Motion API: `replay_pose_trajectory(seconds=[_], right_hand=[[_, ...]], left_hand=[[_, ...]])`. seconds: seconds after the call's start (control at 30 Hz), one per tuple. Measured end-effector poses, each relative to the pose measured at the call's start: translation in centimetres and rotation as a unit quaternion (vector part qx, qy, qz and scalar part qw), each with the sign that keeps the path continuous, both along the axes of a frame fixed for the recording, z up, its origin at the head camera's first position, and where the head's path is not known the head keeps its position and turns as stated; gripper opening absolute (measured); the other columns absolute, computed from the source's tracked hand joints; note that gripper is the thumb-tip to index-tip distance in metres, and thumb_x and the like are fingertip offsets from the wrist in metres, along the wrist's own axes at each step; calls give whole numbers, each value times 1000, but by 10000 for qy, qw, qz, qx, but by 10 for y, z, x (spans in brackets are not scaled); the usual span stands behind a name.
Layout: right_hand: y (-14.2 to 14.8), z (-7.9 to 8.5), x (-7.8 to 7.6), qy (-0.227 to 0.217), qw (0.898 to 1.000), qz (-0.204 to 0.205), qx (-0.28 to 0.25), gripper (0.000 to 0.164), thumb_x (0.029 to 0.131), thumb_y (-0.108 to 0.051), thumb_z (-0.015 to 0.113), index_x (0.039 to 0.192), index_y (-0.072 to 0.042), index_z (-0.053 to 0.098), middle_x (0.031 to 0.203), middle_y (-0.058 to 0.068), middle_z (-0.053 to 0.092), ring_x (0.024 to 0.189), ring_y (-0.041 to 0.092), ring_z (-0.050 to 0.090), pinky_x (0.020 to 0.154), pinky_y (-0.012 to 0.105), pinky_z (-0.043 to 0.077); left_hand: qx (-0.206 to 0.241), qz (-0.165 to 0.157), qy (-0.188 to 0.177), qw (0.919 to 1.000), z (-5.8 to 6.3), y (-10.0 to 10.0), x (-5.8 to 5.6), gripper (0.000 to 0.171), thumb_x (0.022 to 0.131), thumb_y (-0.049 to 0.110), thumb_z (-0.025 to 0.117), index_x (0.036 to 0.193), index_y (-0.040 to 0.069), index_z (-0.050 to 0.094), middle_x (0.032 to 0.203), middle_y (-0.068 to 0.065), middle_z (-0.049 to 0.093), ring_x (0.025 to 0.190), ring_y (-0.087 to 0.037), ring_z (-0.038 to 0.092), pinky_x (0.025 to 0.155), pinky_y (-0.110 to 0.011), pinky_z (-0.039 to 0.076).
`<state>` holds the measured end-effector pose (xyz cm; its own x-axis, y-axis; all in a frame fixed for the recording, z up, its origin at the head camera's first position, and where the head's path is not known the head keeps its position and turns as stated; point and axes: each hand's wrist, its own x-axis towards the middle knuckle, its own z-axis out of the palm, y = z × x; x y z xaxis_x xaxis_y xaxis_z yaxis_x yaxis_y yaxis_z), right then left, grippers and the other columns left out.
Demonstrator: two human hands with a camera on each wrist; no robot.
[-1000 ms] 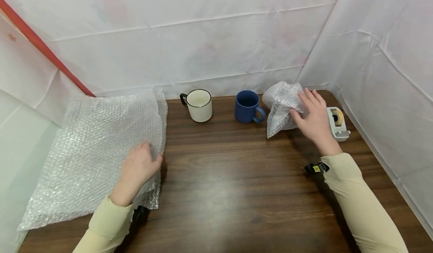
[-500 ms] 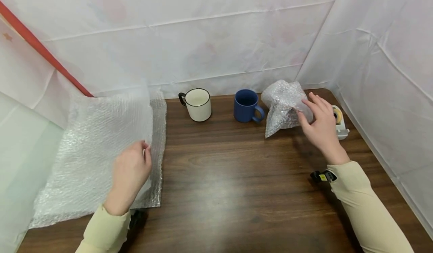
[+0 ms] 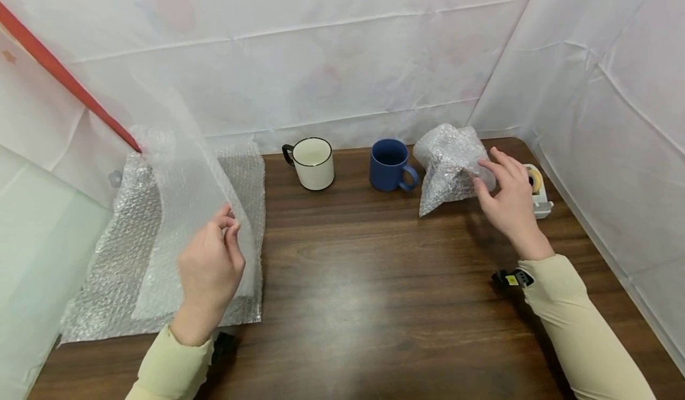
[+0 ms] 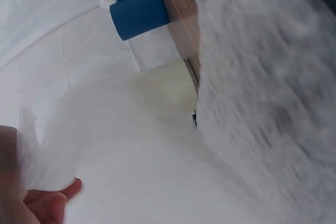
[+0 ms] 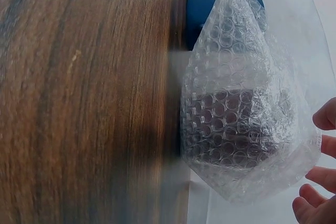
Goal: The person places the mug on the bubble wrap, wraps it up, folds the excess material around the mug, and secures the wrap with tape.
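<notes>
My left hand (image 3: 211, 263) pinches the right edge of a thin bubble wrap sheet (image 3: 184, 221). That sheet bends upward, raised off another bubble wrap sheet (image 3: 115, 269) lying flat on the table. In the left wrist view the lifted film veils the white mug (image 4: 173, 87). On the other side, my right hand (image 3: 508, 201) has its fingers spread and loosely bent, fingertips right at the side of a bundle wrapped in bubble wrap (image 3: 446, 162). Something dark shows through the wrap (image 5: 226, 129) in the right wrist view.
A cream mug with black rim and handle (image 3: 316, 171) and a blue mug (image 3: 386, 174) stand along the back of the wooden table (image 3: 342, 281). Beyond my right hand sits a tape dispenser (image 3: 541, 204), partly hidden. White cloth (image 3: 321, 49) hangs behind and at the sides.
My left hand has pinched the top bubble wrap sheet and peeled it upward, baring the sheet beneath. My right hand has shifted slightly right from the wrapped bundle, which stays put.
</notes>
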<state>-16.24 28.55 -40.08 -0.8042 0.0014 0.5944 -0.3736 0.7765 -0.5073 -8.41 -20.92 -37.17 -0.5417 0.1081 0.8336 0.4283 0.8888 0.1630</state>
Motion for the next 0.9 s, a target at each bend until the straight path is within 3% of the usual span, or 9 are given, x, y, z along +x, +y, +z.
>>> replay_pose_trajectory(seconds=[0.1, 0.17, 0.3, 0.43, 0.6, 0.73, 0.8, 0.9], right_hand=[[-1, -1, 0, -37, 10000, -10, -5, 33, 87, -9, 69, 118, 3, 69, 142, 19, 53, 132, 42, 43, 109, 56, 30], [-1, -2, 1, -67, 10000, -19, -7, 33, 87, -9, 69, 118, 3, 69, 142, 19, 53, 132, 42, 44, 108, 57, 31], [-2, -2, 1, -91, 10000, -17, -4, 33, 88, -9, 68, 118, 3, 69, 143, 18, 53, 131, 42, 44, 107, 58, 31], [-2, -1, 2, -50, 10000, -13, 14, 33, 87, -9, 68, 119, 3, 69, 142, 19, 53, 131, 43, 44, 106, 58, 32], [-1, 0, 4, 128, 9999, 28, 64, 43, 85, -6, 72, 126, 4, 64, 142, 20, 53, 130, 43, 44, 108, 56, 32], [-1, -1, 6, 338, 9992, 176, 73, 60, 80, -6, 81, 135, 3, 58, 144, 18, 52, 130, 42, 44, 109, 53, 32], [0, -3, 6, 538, 9978, 375, 47, 63, 83, -19, 83, 137, 1, 57, 144, 18, 52, 130, 43, 44, 110, 54, 31], [0, -6, 4, 999, 9919, 785, 70, 67, 86, -44, 77, 135, -3, 59, 144, 20, 51, 128, 44, 44, 110, 54, 29]], left_hand=[[-267, -769, 682, 9943, 6, 10, -2, 35, 105, 20, 51, 86, -7, 62, 99, -19, 73, 68, -37, 68, 46, -47, 48], [-545, -1449, 1052, 9823, 11, 18, -2, 32, 103, 16, 53, 82, -7, 62, 100, -20, 73, 71, -36, 70, 50, -44, 52], [-1238, -2692, 1357, 9454, 18, 30, 3, 26, 101, 9, 55, 80, -6, 63, 106, -24, 71, 84, -36, 72, 63, -40, 57], [-1917, -3500, 1286, 9079, 18, 39, 10, 22, 101, 5, 52, 87, -6, 64, 114, -26, 68, 96, -35, 70, 70, -38, 58], [-2692, -4026, 1460, 8626, 15, 49, 15, 21, 103, 6, 46, 95, -3, 64, 122, -22, 67, 106, -29, 68, 69, -31, 56], [-3049, -4316, 1488, 8358, 7, 57, 18, 22, 104, 9, 44, 97, 4, 65, 125, -14, 67, 107, -21, 68, 69, -26, 55], [-3245, -4414, 1401, 8248, -1, 56, 20, 23, 105, 9, 42, 97, 6, 64, 128, -12, 66, 107, -20, 67, 70, -25, 54], [-3607, -4481, 969, 8122, -14, 49, 20, 25, 105, 8, 38, 96, 9, 61, 134, -10, 62, 113, -20, 64, 72, -27, 54]])
